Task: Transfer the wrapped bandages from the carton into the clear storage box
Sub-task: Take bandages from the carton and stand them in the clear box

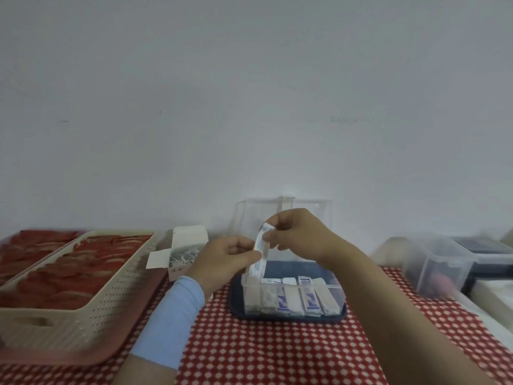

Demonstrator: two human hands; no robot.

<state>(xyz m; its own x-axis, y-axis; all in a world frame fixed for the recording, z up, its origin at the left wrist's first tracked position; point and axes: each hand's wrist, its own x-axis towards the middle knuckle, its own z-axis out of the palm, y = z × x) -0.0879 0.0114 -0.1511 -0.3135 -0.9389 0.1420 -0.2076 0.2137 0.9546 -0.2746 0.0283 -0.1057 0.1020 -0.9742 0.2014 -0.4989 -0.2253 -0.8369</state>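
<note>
A white carton [185, 247] with open flaps lies on the table left of centre, with wrapped bandages visible inside. The clear storage box [334, 293] stands on a dark blue tray [344, 314], its lid [311, 208] raised against the wall; several wrapped bandages [293, 300] stand in a row along its front. Above the box's left end, both hands hold one strip of wrapped bandages [262, 252]. My right hand [301, 234] pinches its top end. My left hand [224, 259], with a light blue sleeve on the wrist, grips its middle.
A beige perforated basket [83, 307] filled with red packets sits at the left, with a second one behind it. A clear lidded bin [433, 265] and a dark box stand at the right. The table has a red-and-white patterned cloth [263, 351].
</note>
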